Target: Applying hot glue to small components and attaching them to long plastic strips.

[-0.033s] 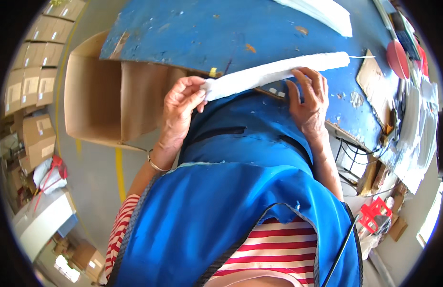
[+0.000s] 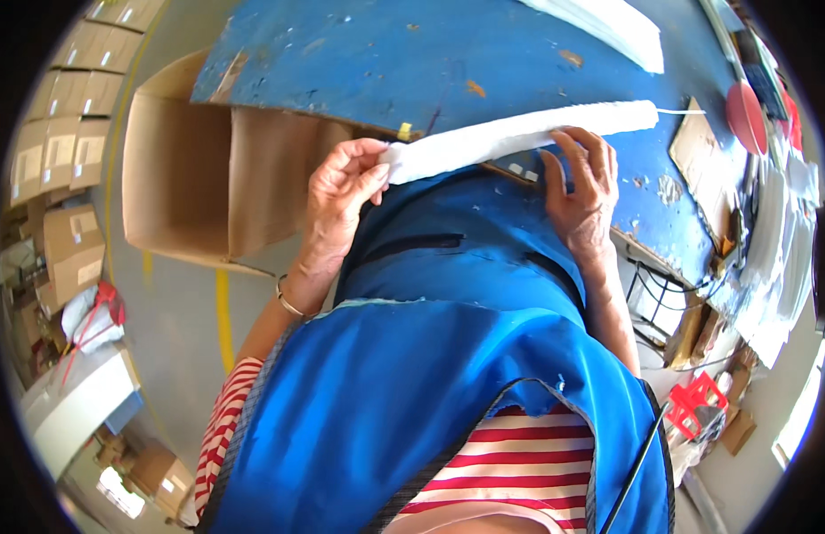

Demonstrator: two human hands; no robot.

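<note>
Seemingly midway, the left hand point(image 2: 341, 191) pinched the white strip's point(image 2: 519, 133) end while the right hand point(image 2: 583, 191) pressed open-fingered along it; worktop point(image 2: 359, 53) edge below

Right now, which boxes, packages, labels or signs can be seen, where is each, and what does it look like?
Open carton: left of the table, brown, rectangular, flaps up.
Stacked cartons: far left on the floor, tan, with pale label patches.
Cardboard sheet: on the blue table at right, flat, brown.
Red disc: right table edge, round.
No screen in view.
</note>
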